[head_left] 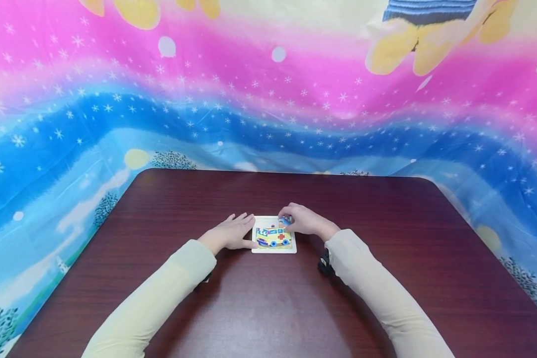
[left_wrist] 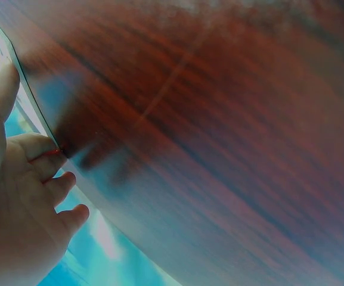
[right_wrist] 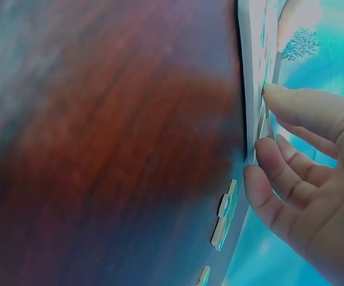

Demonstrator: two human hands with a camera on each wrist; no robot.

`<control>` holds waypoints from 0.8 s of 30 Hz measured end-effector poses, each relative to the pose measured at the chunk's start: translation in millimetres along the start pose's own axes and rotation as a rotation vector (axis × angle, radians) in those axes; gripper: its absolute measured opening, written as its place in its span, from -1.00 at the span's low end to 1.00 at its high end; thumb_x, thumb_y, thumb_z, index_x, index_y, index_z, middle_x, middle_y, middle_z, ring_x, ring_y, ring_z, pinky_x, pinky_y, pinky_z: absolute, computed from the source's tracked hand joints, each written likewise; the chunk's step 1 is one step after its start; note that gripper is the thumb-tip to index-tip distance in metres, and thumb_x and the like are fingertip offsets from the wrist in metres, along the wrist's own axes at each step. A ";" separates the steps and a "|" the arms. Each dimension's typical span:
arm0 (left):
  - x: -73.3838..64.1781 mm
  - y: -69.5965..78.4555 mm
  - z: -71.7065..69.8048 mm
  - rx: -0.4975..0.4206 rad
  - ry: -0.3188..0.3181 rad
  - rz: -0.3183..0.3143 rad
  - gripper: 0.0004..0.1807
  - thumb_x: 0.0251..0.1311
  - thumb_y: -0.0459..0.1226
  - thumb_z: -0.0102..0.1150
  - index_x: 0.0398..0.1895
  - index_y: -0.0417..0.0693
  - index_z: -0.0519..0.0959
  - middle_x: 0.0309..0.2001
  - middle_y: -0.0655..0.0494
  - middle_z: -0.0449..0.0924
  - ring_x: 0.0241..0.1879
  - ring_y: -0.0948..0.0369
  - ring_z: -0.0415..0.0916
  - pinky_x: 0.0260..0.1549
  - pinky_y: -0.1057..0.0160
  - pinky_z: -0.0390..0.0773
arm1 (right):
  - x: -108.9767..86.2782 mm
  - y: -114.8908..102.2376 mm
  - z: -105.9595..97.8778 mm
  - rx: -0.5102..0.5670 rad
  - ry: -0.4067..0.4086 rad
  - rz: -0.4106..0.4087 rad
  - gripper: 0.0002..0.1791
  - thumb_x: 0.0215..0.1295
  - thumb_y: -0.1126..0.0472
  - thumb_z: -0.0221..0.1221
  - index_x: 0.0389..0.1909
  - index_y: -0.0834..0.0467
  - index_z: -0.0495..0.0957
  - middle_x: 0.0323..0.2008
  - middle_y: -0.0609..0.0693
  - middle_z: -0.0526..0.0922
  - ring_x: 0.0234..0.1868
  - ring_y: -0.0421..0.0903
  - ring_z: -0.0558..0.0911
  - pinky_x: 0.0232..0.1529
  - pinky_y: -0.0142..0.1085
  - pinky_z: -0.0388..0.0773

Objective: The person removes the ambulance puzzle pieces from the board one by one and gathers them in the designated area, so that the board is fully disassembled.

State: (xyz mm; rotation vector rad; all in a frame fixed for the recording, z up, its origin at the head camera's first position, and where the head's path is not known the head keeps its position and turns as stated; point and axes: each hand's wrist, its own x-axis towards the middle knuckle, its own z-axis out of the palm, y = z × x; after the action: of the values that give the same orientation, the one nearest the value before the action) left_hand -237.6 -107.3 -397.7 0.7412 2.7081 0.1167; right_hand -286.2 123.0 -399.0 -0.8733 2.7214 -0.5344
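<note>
In the head view, a white-rimmed puzzle tray lies flat on the table, just below the middle of the frame. An ambulance picture fills most of it. The left hand rests at the tray's left side, its fingers straight and spread. The right hand pinches a puzzle piece at the tray's upper right corner; how far the piece sits inside the rim is hard to tell. The table's far edge runs across mid-frame, well apart from the tray, with wide brown surface to the left and right.

In the left wrist view, the tray's edge slants down the upper left; the left thumb lies over it and the other fingers are somewhat apart.

In the right wrist view, the tray stands edge-on at upper right, the piece clamped between thumb and fingers beside its rim. Loose pieces lie near the table's edge at lower centre-right.
</note>
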 end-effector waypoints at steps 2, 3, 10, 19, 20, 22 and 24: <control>0.1 -0.1 0.2 0.004 0.002 0.001 -0.09 0.20 0.17 -0.03 0.41 -0.26 -0.01 0.41 -0.05 -0.07 0.39 0.04 -0.20 0.29 0.00 -0.17 | -0.3 0.4 -0.7 -0.009 0.001 0.000 -0.62 0.13 0.27 0.26 0.01 0.17 0.52 -0.21 -0.03 0.45 -0.30 -0.13 0.42 -0.24 -0.28 0.43; 0.2 -0.2 0.4 0.005 0.003 0.003 -0.09 0.20 0.17 -0.03 0.41 -0.26 -0.01 0.41 -0.05 -0.07 0.39 0.04 -0.20 0.29 0.00 -0.17 | -0.4 0.5 -1.1 -0.013 0.002 0.000 -0.63 0.14 0.27 0.26 0.00 0.19 0.52 -0.21 -0.02 0.46 -0.30 -0.13 0.42 -0.24 -0.28 0.44; 1.1 -0.2 0.7 0.010 0.006 0.001 -0.08 0.20 0.17 -0.03 0.41 -0.25 -0.02 0.41 -0.04 -0.08 0.39 0.04 -0.20 0.29 0.00 -0.17 | -0.8 1.1 -2.2 -0.014 0.009 0.026 -0.66 0.14 0.26 0.25 -0.03 0.19 0.54 -0.22 -0.03 0.48 -0.29 -0.15 0.44 -0.23 -0.30 0.45; 1.5 -0.2 1.3 0.002 -0.002 -0.003 -0.08 0.20 0.17 -0.03 0.41 -0.25 -0.02 0.41 -0.04 -0.08 0.39 0.04 -0.21 0.29 0.00 -0.17 | -2.9 1.7 -3.7 0.004 0.041 0.014 -0.67 0.12 0.27 0.26 -0.05 0.17 0.55 -0.26 -0.03 0.46 -0.35 -0.14 0.43 -0.32 -0.30 0.45; 1.4 -0.1 1.3 0.000 -0.001 -0.003 -0.08 0.20 0.17 -0.03 0.41 -0.25 -0.02 0.41 -0.04 -0.09 0.39 0.04 -0.21 0.29 0.00 -0.18 | -3.2 1.9 -4.1 0.007 0.045 0.013 -0.67 0.12 0.27 0.26 -0.05 0.17 0.55 -0.26 -0.02 0.47 -0.36 -0.13 0.43 -0.33 -0.30 0.45; 1.5 -0.3 1.7 -0.003 -0.001 -0.003 -0.09 0.20 0.17 -0.03 0.41 -0.25 -0.02 0.42 -0.04 -0.09 0.39 0.04 -0.21 0.29 0.00 -0.18 | -4.2 2.6 -5.5 0.017 0.052 0.018 -0.66 0.12 0.26 0.27 -0.05 0.18 0.55 -0.25 -0.01 0.47 -0.37 -0.13 0.44 -0.35 -0.32 0.45; 1.3 -0.2 1.7 -0.005 -0.005 -0.004 -0.09 0.21 0.17 -0.04 0.41 -0.24 -0.03 0.42 -0.04 -0.10 0.39 0.04 -0.22 0.30 0.00 -0.19 | -5.3 3.5 -6.8 0.021 0.057 0.034 -0.65 0.12 0.24 0.28 -0.04 0.18 0.54 -0.24 -0.01 0.48 -0.37 -0.14 0.45 -0.37 -0.34 0.46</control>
State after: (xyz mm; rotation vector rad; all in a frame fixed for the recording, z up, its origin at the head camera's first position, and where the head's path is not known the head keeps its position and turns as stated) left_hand -238.1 -106.8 -399.7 0.7336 2.7037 0.1210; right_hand -286.0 130.6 -393.7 -0.8170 2.7716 -0.5881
